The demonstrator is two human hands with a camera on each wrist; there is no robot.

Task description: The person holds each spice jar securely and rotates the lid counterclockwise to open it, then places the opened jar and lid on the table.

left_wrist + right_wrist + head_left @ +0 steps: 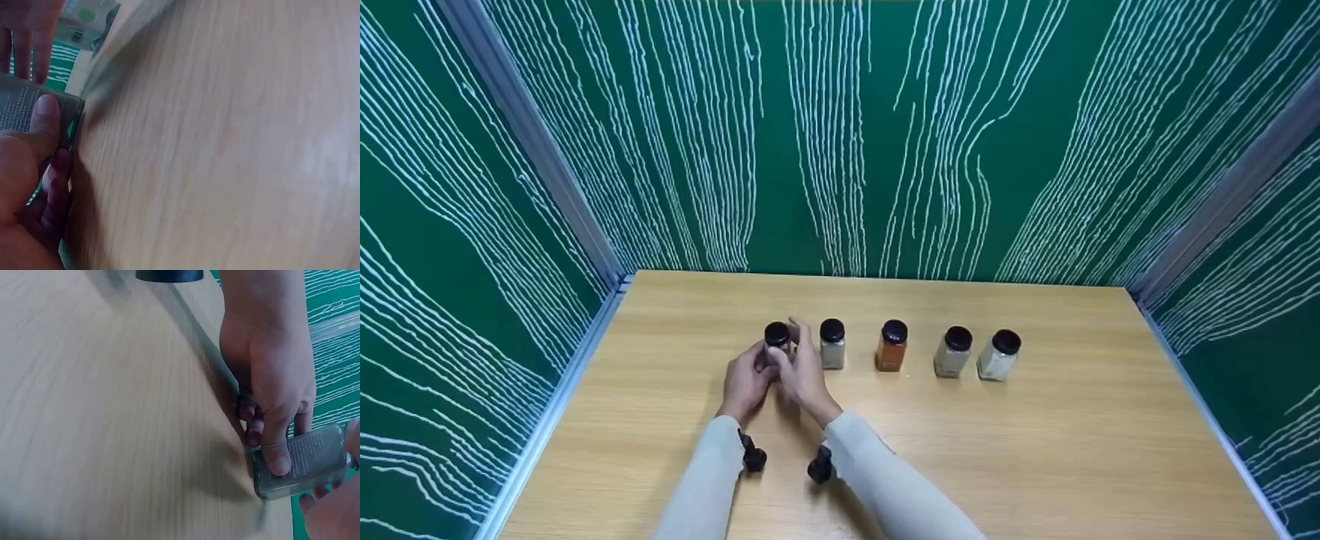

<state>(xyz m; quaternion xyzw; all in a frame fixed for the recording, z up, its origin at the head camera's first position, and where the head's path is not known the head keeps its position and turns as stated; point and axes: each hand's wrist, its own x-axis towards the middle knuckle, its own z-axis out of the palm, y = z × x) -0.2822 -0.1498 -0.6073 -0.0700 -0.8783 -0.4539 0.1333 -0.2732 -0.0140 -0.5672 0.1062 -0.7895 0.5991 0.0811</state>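
A clear spice jar (777, 339) with a black cap stands at the left end of a row on the wooden table (1035, 450). Both hands are on it. My left hand (759, 366) pinches it from the left; its thumb presses the jar's printed label (19, 107). My right hand (793, 351) holds it from the right. In the right wrist view the jar (306, 458) lies between the left hand's thumb (277, 455) and my right hand (332, 506), whose fingers reach round its far side. The jar's contents are hidden.
To the right stand a pale jar (832, 343), an orange jar (892, 346) and two more pale jars (953, 351) (999, 355), all black-capped. Green walls (840, 135) with white lines close in the table on three sides. A black camera (754, 457) sits on each wrist.
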